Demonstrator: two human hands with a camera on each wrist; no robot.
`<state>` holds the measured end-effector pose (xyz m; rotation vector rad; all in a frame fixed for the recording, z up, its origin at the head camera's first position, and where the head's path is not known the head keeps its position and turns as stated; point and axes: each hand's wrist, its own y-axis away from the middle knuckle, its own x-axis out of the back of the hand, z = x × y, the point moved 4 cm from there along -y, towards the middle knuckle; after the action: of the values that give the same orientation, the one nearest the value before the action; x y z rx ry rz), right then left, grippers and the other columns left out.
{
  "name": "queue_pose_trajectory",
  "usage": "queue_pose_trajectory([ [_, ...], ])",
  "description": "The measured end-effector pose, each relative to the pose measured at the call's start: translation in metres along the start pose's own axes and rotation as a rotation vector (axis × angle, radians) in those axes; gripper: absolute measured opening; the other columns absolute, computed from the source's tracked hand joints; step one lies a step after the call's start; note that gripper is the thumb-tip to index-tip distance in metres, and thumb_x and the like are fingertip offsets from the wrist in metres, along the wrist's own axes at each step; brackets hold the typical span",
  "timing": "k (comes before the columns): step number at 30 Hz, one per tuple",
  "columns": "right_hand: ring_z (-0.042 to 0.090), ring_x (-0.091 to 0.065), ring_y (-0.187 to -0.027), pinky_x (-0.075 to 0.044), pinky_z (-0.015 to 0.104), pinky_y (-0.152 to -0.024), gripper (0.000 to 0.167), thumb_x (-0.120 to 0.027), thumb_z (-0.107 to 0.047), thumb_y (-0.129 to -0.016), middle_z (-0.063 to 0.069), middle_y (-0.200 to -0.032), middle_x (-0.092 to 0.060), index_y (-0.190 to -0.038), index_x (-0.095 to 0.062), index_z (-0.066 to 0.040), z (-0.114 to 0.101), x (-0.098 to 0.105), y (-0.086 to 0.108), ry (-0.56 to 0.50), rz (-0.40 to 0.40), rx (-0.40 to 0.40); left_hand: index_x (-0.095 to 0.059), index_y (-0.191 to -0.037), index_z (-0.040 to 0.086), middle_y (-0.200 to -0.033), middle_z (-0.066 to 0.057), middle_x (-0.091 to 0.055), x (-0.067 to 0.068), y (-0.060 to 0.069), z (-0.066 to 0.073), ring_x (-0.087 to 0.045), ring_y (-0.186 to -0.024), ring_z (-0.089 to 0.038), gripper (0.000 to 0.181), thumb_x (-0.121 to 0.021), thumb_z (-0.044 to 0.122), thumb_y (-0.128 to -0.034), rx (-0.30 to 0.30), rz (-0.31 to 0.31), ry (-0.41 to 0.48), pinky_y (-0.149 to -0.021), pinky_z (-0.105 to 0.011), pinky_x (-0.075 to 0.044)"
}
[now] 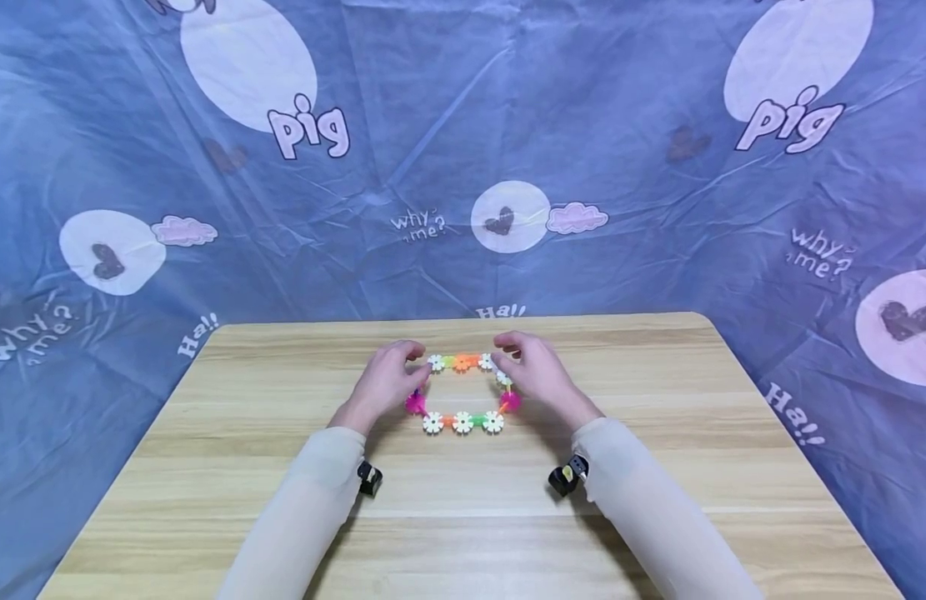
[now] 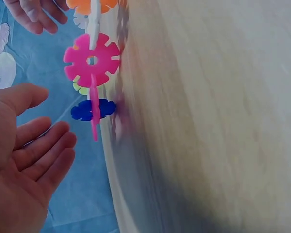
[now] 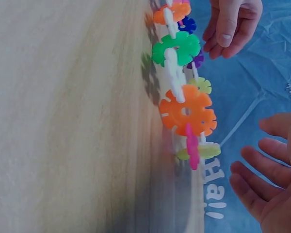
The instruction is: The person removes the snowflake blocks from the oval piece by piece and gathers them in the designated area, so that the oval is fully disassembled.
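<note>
Resting on the tabletop [image 1: 463, 525], between left hand [image 1: 382, 383] and right hand [image 1: 539, 375]: a roughly four-sided ring [image 1: 463, 422] of slotted flower pieces. Along the ring's near side, three white pieces [image 1: 432, 423], with one orange piece [image 1: 447, 421] and one green piece [image 1: 478, 421] linking them. Near the ring's left corner, a pink piece [image 1: 415, 404]; near its right corner, another of the same colour. Across the ring's far side, more white, yellow-green and orange. On the ring's left side, in the left wrist view, a blue piece [image 2: 80, 111] slotted into a pink one seen edge-on.

Left grip: just beside the ring's left side, relaxed, fingers parted and slightly bent, holding nothing. Right grip: just beside the ring's right side, equally loose and unoccupied, apart from the pieces in the right wrist view. Impossible to tell from above how the joints run under the left fingers. On the wearer's side of the ring, pale sleeves [image 1: 305, 500] and small black wrist devices [image 1: 369, 478]. Beyond the ring, blue printed cloth [image 1: 402, 100].
</note>
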<state>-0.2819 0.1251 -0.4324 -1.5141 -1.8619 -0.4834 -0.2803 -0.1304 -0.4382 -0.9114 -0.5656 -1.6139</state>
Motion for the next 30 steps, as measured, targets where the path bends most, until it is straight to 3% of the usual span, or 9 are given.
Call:
queue_pose_trajectory([
  [8, 0.04, -0.07, -0.125, -0.056, 0.053, -0.111, 0.043, -0.071, -0.018, -0.104, 0.023, -0.137, -0.071, -0.14, -0.064, 0.004, 0.008, -0.011, -0.012, -0.025, -0.053, -0.033, -0.066, -0.139, -0.002, -0.137, -0.02, -0.072, -0.008, -0.009, -0.006, -0.068, -0.128, -0.037, 0.048, -0.076, 0.023, -0.0983, 0.03, -0.015, 0.006, -0.116, -0.05, -0.052],
  [15, 0.037, -0.071, -0.121, -0.057, 0.049, -0.109, 0.048, -0.075, -0.014, -0.1, 0.023, -0.131, -0.072, -0.141, -0.062, 0.005, 0.016, -0.018, -0.018, -0.035, -0.11, -0.076, -0.067, -0.136, -0.002, -0.127, -0.018, -0.074, -0.014, -0.016, -0.006, -0.069, -0.118, -0.034, 0.047, -0.079, 0.019, -0.0957, 0.041, -0.026, -0.017, -0.112, -0.049, -0.054],
  [25, 0.033, -0.072, -0.113, -0.061, 0.045, -0.102, 0.045, -0.077, -0.012, -0.098, 0.021, -0.123, -0.075, -0.137, -0.065, 0.005, 0.023, -0.026, -0.022, -0.063, -0.111, -0.093, -0.073, -0.114, 0.001, -0.103, -0.012, -0.073, -0.022, -0.022, -0.009, -0.067, -0.095, -0.026, 0.027, -0.082, 0.016, -0.0942, 0.053, -0.049, -0.031, -0.094, -0.045, -0.059],
  [30, 0.031, -0.072, -0.109, -0.062, 0.042, -0.097, 0.042, -0.076, -0.006, -0.097, 0.02, -0.12, -0.075, -0.136, -0.066, 0.005, 0.026, -0.03, -0.024, -0.071, -0.099, -0.105, -0.074, -0.12, 0.0, -0.103, -0.012, -0.076, -0.025, -0.024, -0.01, -0.069, -0.092, -0.024, 0.029, -0.081, 0.014, -0.0952, 0.062, -0.058, -0.02, -0.093, -0.043, -0.06],
])
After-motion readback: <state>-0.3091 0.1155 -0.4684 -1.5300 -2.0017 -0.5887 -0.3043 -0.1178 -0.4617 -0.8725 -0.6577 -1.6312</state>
